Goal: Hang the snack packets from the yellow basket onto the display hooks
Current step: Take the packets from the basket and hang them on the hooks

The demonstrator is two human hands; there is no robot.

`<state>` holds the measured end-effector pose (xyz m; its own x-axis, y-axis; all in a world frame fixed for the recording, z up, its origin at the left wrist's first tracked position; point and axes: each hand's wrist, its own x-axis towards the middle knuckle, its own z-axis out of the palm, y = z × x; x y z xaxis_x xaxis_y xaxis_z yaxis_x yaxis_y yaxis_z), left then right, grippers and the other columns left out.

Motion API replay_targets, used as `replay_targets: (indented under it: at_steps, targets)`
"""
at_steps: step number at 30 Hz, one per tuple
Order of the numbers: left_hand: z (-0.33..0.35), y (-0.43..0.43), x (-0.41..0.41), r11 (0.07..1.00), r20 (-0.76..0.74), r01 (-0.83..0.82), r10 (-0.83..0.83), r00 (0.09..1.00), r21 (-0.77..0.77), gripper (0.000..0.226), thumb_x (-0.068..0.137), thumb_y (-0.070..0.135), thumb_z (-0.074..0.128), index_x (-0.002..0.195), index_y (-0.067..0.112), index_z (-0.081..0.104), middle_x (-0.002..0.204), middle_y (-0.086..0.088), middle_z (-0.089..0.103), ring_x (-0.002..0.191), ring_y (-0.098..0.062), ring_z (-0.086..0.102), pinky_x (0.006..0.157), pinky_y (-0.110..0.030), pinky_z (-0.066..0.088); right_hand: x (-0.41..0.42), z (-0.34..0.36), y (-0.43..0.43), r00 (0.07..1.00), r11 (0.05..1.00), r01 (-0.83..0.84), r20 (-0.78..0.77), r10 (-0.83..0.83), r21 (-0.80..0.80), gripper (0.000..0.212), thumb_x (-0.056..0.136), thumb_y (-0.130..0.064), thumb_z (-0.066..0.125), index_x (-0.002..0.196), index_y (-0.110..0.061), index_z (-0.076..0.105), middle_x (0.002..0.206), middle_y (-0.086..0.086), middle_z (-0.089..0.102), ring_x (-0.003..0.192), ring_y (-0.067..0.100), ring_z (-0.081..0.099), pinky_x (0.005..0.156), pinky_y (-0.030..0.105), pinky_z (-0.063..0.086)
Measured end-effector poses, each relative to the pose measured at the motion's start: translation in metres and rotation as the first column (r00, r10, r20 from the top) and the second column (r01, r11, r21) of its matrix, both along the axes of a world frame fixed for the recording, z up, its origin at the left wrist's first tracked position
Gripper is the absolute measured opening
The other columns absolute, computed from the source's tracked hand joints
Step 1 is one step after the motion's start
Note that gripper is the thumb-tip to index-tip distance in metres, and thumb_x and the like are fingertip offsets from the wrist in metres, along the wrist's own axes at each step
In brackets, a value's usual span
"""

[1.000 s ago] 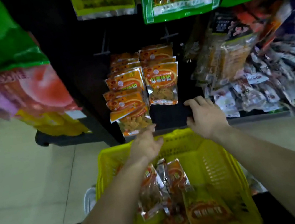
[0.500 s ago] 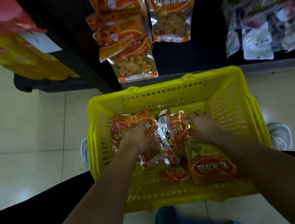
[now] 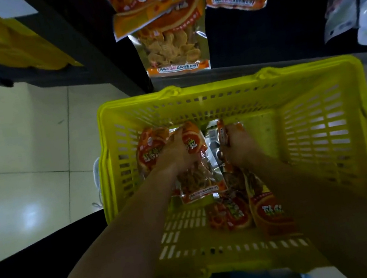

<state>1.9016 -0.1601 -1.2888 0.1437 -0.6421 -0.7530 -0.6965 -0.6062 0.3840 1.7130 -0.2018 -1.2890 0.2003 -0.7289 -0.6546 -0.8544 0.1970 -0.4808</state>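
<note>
My left hand (image 3: 178, 150) clamps one snack packet (image 3: 197, 182), my right hand (image 3: 239, 145) pinches a second packet (image 3: 221, 132); slick foil may slip leaving the yellow basket (image 3: 217, 87)

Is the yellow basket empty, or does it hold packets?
Not empty. The yellow basket holds several orange snack packets; the left hand and right hand each grip one inside it.

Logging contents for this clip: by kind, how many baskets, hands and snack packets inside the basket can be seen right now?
yellow basket: 1
hands: 2, the left hand and the right hand, each gripping a packet
snack packets in the basket: 5 that can be told apart; overlap may hide more
total: 8
</note>
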Motion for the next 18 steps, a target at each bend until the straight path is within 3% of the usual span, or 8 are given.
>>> replay_targets:
  at_steps: [2,5,8,11,14,18]
  targets:
    - [0.000,0.003,-0.005,0.998,-0.042,0.060,-0.060,0.997,-0.010,0.111,0.069,0.051,0.081,0.155,0.044,0.010,0.161,-0.005,0.029,0.138,-0.036,0.043,0.108,-0.051,0.043,-0.011,0.003,-0.003,0.999,0.998,0.047,0.012,-0.046,-0.029,0.034,0.086,-0.012,0.065,0.118,-0.014,0.055,0.105,0.010,0.066,0.090,0.029,0.062,0.072,0.033,0.047]
    - [-0.001,0.009,-0.016,0.985,-0.021,0.171,-0.171,0.985,0.023,0.106,0.073,0.046,0.080,0.157,0.032,0.017,0.160,-0.006,0.032,0.139,-0.034,0.040,0.109,-0.049,0.042,-0.034,0.009,-0.007,0.991,0.987,0.131,0.014,-0.131,-0.091,0.034,0.087,-0.014,0.065,0.119,-0.015,0.055,0.101,0.013,0.069,0.090,0.032,0.067,0.069,0.032,0.046]
    - [-0.001,0.012,-0.026,0.983,-0.007,0.179,-0.179,0.984,0.032,0.099,0.077,0.051,0.077,0.156,0.025,0.025,0.158,-0.007,0.036,0.141,-0.034,0.038,0.111,-0.051,0.039,-0.059,0.015,-0.006,0.979,0.975,0.201,0.002,-0.202,-0.091,0.038,0.091,-0.019,0.066,0.126,-0.012,0.054,0.108,0.014,0.071,0.095,0.034,0.067,0.070,0.031,0.045]
    - [0.000,0.008,-0.029,0.990,0.005,0.133,-0.133,0.991,-0.046,0.098,0.075,0.056,0.075,0.155,0.030,0.025,0.155,-0.005,0.039,0.137,-0.033,0.041,0.108,-0.053,0.041,-0.075,0.021,0.000,0.977,0.976,0.204,-0.042,-0.208,-0.073,0.036,0.094,-0.022,0.064,0.126,-0.008,0.057,0.113,0.016,0.070,0.098,0.036,0.066,0.070,0.030,0.043]
    - [0.007,-0.002,-0.034,0.982,0.043,0.140,-0.136,0.990,-0.128,0.096,0.076,0.054,0.075,0.154,0.031,0.025,0.158,-0.003,0.033,0.140,-0.034,0.037,0.109,-0.054,0.040,-0.083,0.028,0.010,0.983,0.983,0.179,-0.056,-0.177,0.038,0.057,0.089,-0.029,0.072,0.137,-0.009,0.049,0.120,0.019,0.067,0.106,0.038,0.065,0.081,0.036,0.050]
    - [0.007,-0.010,-0.037,0.977,0.070,0.185,-0.178,0.982,-0.110,0.099,0.082,0.045,0.076,0.158,0.029,0.015,0.164,-0.001,0.024,0.147,-0.035,0.023,0.115,-0.052,0.031,-0.087,0.045,0.020,0.994,0.984,0.109,0.009,-0.112,0.143,0.082,0.072,-0.010,0.086,0.141,-0.009,0.042,0.124,0.013,0.062,0.116,0.033,0.059,0.080,0.025,0.042]
